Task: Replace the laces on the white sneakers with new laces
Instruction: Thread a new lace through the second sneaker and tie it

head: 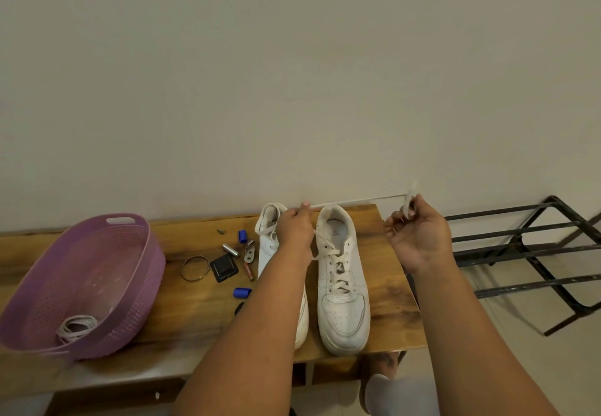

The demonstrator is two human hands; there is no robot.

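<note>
Clearly the job is somewhere in its middle, though which half is hard to say. Two white sneakers stand side by side on the counter, toes toward the person. The right sneaker is laced through most of its eyelets, and its lace is drawn out taut across the top of the shoe between both hands. The left hand pinches it just above the collar, fingers closed on the strand; the right hand, off to the side, grips the free end with its fingers curled round it. I cannot tell whether this lace is an old one coming out or a new one going in.

The left sneaker is half hidden behind the forearm; a loose lace lies across its opening, but how far it is threaded is not visible.

A coiled lace waits in the purple basket at the far left, so I judge at least one swap is yet to be done. Small odds and ends lie between basket and shoes.
</note>
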